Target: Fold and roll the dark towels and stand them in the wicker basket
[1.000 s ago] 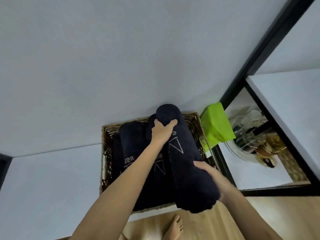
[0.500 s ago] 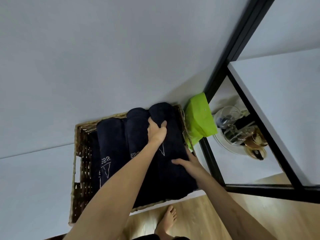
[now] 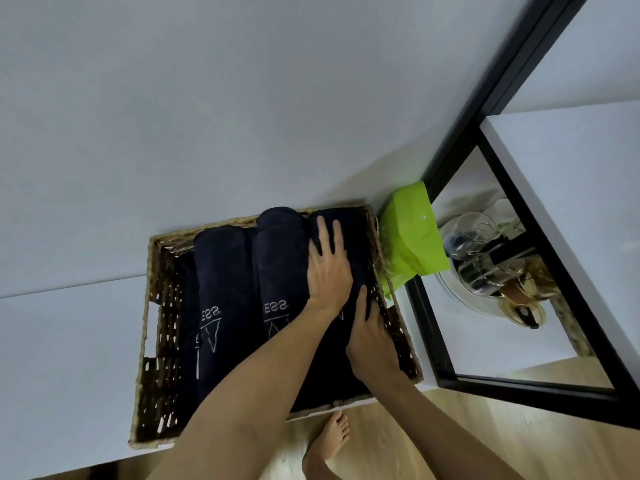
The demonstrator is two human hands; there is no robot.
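Three rolled dark towels lie side by side in the wicker basket [image 3: 157, 306], long axes running from 6 toward 12 o'clock. Going left to right: the left roll [image 3: 221, 292], the middle roll [image 3: 280, 265], then the right roll [image 3: 356, 244] against the basket's 3 o'clock wall. The left hand [image 3: 329, 268] lies flat on the right roll, fingers straight and slightly spread, pointing to 12. The right hand [image 3: 372, 337] presses the same roll at its 3 o'clock side, fingers extended between towel and wicker. A green bag [image 3: 412, 237] sits just beside the basket.
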